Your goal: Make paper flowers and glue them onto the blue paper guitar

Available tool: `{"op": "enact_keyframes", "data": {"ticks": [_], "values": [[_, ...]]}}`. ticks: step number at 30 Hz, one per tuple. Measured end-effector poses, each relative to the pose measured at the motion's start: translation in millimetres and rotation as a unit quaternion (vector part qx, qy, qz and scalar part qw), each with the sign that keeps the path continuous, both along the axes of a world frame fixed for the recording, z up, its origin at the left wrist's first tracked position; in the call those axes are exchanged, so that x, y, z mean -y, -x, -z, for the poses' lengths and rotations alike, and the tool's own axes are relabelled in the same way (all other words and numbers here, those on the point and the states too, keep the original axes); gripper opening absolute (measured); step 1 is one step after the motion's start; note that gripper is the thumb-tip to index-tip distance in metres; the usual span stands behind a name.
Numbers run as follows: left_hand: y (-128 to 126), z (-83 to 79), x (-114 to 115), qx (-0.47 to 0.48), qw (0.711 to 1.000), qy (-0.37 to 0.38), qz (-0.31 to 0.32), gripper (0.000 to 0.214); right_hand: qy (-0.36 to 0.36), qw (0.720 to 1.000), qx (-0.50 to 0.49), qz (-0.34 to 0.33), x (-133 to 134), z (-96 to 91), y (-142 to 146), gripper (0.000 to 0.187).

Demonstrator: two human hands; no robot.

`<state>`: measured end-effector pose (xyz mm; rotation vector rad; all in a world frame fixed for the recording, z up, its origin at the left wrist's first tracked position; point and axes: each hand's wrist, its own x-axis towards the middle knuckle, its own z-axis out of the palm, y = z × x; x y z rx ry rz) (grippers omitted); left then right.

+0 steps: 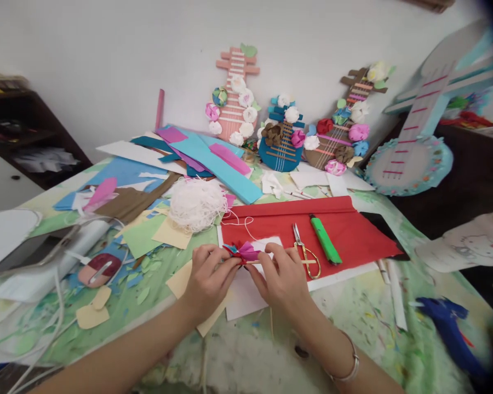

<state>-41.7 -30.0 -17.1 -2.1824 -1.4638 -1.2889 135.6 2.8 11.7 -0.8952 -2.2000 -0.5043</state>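
Both of my hands meet at the middle of the table around a small paper flower (pixel 243 251) of pink, blue and red folds. My left hand (pixel 211 276) pinches its left side with closed fingers. My right hand (pixel 282 276) closes on its right side, where a thin wooden stick runs out toward the scissors (pixel 306 253). Under the flower lies a white sheet on a red paper sheet (pixel 353 230).
A green cutter (pixel 325 239) lies on the red paper. A ball of white thread (pixel 196 203) sits behind my left hand. Paper guitars with flowers (pixel 282 137) lean on the wall. A phone (pixel 28 249), cables and a blue glue gun (pixel 449 323) flank the scrap-strewn table.
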Motion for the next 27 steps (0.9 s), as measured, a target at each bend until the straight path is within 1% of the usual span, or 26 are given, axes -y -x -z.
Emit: {"op": "enact_keyframes", "data": {"ticks": [7,9,11,12,13,15,17,18,20,22,24,27], "values": [[-7,-1.2,-6,-0.046,0.999,-0.003,-0.022,0.017,0.034,0.999,-0.003,-0.015,-4,7.9,-1,0.01],[-7,-3.3,-9,-0.074,0.997,-0.007,-0.026,0.019,0.056,0.997,-0.029,-0.033,-4,9.6,-4,0.009],[-6,-6.7,-11,-0.106,0.994,-0.013,-0.016,0.021,0.107,0.989,-0.087,-0.048,-6,7.1,-12,0.01],[-6,-9.0,-12,-0.122,0.992,-0.014,-0.004,0.021,0.15,0.979,-0.125,-0.055,-9,4.3,-17,0.011],[-5,-11.4,-13,-0.137,0.99,-0.014,0.012,0.022,0.203,0.964,-0.163,-0.063,-13,0.6,-23,0.011],[-5,-16.5,-14,-0.162,0.986,-0.012,0.047,0.021,0.318,0.918,-0.22,-0.091,-22,-6.8,-35,0.011],[-8,-20.6,-15,-0.176,0.982,-0.011,0.074,0.02,0.417,0.869,-0.235,-0.129,-31,-10.9,-45,0.013],[-10,-21.9,-15,-0.178,0.98,-0.012,0.084,0.019,0.45,0.85,-0.234,-0.142,-34,-10.7,-47,0.013],[-16,-23.0,-17,-0.176,0.979,-0.015,0.102,0.016,0.488,0.83,-0.227,-0.148,-37,-6.3,-48,0.012],[-20,-23.3,-21,-0.166,0.978,-0.02,0.124,0.014,0.504,0.82,-0.229,-0.146,-36,0.7,-44,0.011],[-22,-23.9,-25,-0.154,0.977,-0.023,0.143,0.014,0.505,0.813,-0.25,-0.147,-34,6.3,-39,0.01],[-23,-25.2,-31,-0.15,0.973,-0.027,0.171,0.014,0.494,0.809,-0.284,-0.144,-34,8.8,-34,0.008]]}}
